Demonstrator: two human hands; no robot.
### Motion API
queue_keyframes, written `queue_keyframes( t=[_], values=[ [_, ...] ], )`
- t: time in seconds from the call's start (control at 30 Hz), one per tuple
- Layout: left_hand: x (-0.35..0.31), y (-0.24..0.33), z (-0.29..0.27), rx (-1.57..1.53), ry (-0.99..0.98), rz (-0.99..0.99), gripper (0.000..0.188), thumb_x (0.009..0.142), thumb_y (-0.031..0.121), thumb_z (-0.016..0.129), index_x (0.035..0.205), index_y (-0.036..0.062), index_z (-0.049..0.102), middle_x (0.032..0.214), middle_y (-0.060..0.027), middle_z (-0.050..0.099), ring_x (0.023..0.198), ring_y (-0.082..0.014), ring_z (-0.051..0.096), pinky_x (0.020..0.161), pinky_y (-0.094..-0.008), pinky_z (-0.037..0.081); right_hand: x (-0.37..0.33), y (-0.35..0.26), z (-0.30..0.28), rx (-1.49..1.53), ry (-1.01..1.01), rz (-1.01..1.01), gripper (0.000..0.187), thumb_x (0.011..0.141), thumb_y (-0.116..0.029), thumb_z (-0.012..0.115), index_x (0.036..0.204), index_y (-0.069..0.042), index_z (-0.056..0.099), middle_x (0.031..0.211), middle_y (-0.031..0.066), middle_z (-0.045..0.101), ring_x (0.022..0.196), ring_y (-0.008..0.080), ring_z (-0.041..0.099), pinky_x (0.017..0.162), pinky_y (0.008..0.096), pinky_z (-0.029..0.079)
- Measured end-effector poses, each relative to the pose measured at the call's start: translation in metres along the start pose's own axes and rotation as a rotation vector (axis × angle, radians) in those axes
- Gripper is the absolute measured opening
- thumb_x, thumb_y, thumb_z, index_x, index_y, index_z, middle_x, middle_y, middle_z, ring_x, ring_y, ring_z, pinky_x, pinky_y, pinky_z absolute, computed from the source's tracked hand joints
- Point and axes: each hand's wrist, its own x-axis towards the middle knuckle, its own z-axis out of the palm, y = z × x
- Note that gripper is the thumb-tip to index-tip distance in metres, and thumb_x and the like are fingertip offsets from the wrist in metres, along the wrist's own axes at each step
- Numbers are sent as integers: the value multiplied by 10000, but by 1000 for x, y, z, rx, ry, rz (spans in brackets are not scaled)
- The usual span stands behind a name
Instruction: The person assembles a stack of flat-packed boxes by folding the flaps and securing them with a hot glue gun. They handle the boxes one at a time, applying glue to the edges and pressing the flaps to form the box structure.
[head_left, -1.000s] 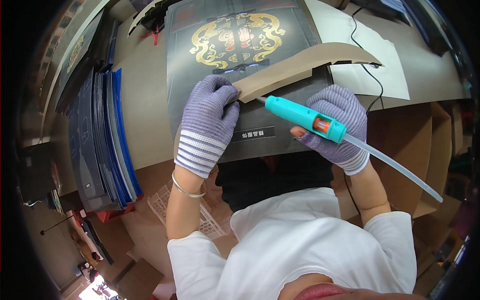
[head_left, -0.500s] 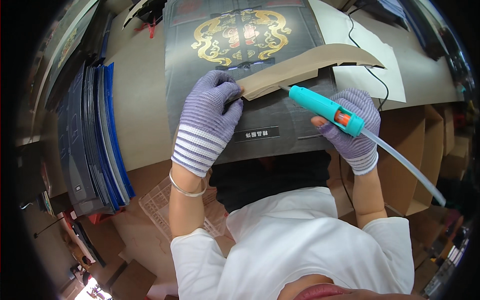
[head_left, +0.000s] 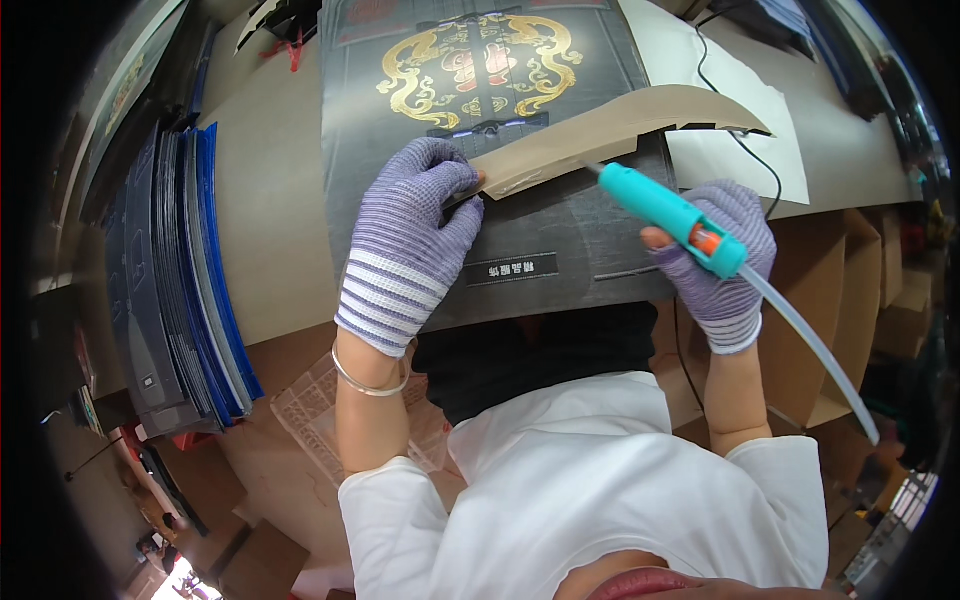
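Note:
My left hand (head_left: 413,230), in a striped purple and white glove, pinches the left end of a long curved tan cardboard strip (head_left: 590,130). A flap along the strip's near edge carries a shiny streak towards its left end. My right hand (head_left: 722,255), gloved alike, is closed around a turquoise glue gun (head_left: 672,218) with a long translucent glue stick trailing from its back. The gun's tip points up-left, close to the strip's near edge; whether it touches is unclear. Under the strip lies a dark grey printed board (head_left: 590,235) with a gold and red emblem.
A stack of dark and blue flat boards (head_left: 185,280) stands at the table's left side. White paper (head_left: 740,165) and a black cord (head_left: 765,160) lie to the right. Below the table are an open cardboard box (head_left: 815,300) and a plastic crate (head_left: 310,410).
My right hand has moved the glue gun slightly right along the flap. A shiny streak shows on the flap left of the tip. My left hand keeps its grip on the strip.

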Motion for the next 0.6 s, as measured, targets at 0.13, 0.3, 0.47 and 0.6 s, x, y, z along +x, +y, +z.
queue_keyframes(
  t=[0.13,0.3,0.47,0.6],
  values=[
    [1,2,0,-27,-2,-6,256,779,-20,687,1034,-9,698,1036,-121,634,881,-211,653,799,-284,527,3,-2,1,36,7,-27,391,679,-437,835,825,-106,686,939,33,703,917,254,644,862,369,488],
    [1,1,2,-72,12,-6,233,781,4,688,1011,-32,684,1013,-158,636,875,-276,656,790,-335,536,5,-20,17,73,-4,-132,387,652,-410,852,711,-105,622,737,43,610,715,253,592,713,365,469],
    [1,2,0,-45,-9,-35,276,774,-49,689,1044,2,707,1054,-86,631,864,-147,637,776,-239,515,2,-5,5,-25,-46,-51,382,708,-378,838,698,-78,602,690,52,589,670,240,574,666,373,467],
    [1,0,0,-58,-11,-16,276,769,-58,690,1037,5,711,1050,-82,631,875,-139,632,774,-233,513,3,7,-6,38,6,-6,402,740,-417,816,828,-48,683,810,77,669,796,242,633,738,364,501]
  ],
)
